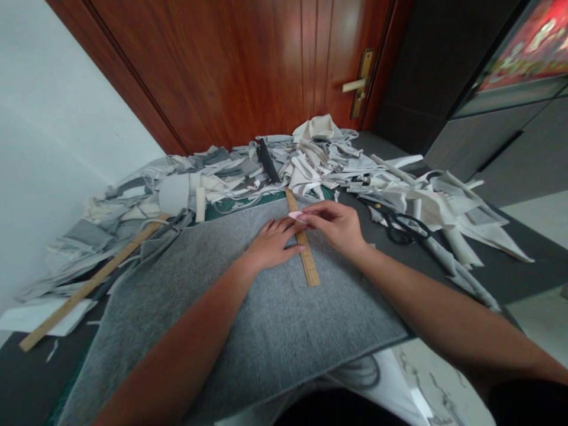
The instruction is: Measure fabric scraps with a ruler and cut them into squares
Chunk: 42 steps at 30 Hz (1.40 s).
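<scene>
A grey felt sheet (pixel 248 313) lies spread in front of me on the table. A short wooden ruler (pixel 306 260) rests on it, running away from me. My left hand (pixel 270 244) lies flat on the felt with its fingers stretched out, fingertips pressing the ruler's left edge. My right hand (pixel 338 226) is closed in a pinch on a small pink piece of tailor's chalk (pixel 296 216), whose tip touches the ruler near its far end.
A heap of white and grey fabric scraps (pixel 310 165) covers the far side of the table. Black scissors (pixel 397 228) lie to the right of my right hand. A long wooden ruler (pixel 89 287) lies at the left. A wooden door (pixel 248 65) stands behind.
</scene>
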Available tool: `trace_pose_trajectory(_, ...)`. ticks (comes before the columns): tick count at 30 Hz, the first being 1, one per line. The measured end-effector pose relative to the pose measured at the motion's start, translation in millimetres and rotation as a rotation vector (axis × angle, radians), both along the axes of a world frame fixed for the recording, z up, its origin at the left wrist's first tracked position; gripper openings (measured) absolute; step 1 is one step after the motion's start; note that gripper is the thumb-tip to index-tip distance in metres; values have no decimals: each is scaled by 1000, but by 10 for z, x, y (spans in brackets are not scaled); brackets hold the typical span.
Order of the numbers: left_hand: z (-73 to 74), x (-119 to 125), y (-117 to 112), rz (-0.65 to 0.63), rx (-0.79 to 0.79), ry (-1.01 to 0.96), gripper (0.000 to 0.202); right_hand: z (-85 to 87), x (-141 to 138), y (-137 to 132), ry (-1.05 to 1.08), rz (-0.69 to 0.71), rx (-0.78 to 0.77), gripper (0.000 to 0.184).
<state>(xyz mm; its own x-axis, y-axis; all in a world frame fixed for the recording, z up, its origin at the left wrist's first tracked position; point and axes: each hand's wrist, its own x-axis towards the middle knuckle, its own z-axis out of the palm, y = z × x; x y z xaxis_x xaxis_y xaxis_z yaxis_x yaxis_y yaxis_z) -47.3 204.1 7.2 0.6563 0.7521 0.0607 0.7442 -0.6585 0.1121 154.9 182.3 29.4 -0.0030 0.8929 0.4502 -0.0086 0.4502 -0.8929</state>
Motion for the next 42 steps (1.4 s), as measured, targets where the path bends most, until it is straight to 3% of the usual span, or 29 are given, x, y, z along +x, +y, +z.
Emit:
trace_pose_trajectory(6,36,15,-19,-3,5,-6,59,13,-9,37,16,127,-19,23)
trace_pose_trajectory(11,52,16,-29,0,-5,15,63,-130,27,222,99,289,-192,41)
trace_pose_trajectory(13,50,12,-29,-2,-7,11,62,-192,70,280,52,235,-228,34)
trace_pose_trajectory(15,48,12,-29,2,-17,10,60,-237,116,320,-98,75,-225,30)
trace_pose_trajectory(20,51,25,-31,44,-47,-34,67,-253,126,357,-520,-231,-76,21)
trace_pose_trajectory(28,56,30,-49,58,-47,-38,78,-246,-42,312,-916,-258,-23,14)
trace_pose_trajectory(36,50,46,-67,83,-34,-14,80,-212,-38,322,-993,-147,2,18)
trace_pose_trajectory(42,42,48,-62,77,-43,-3,80,-156,144,402,-997,116,97,24)
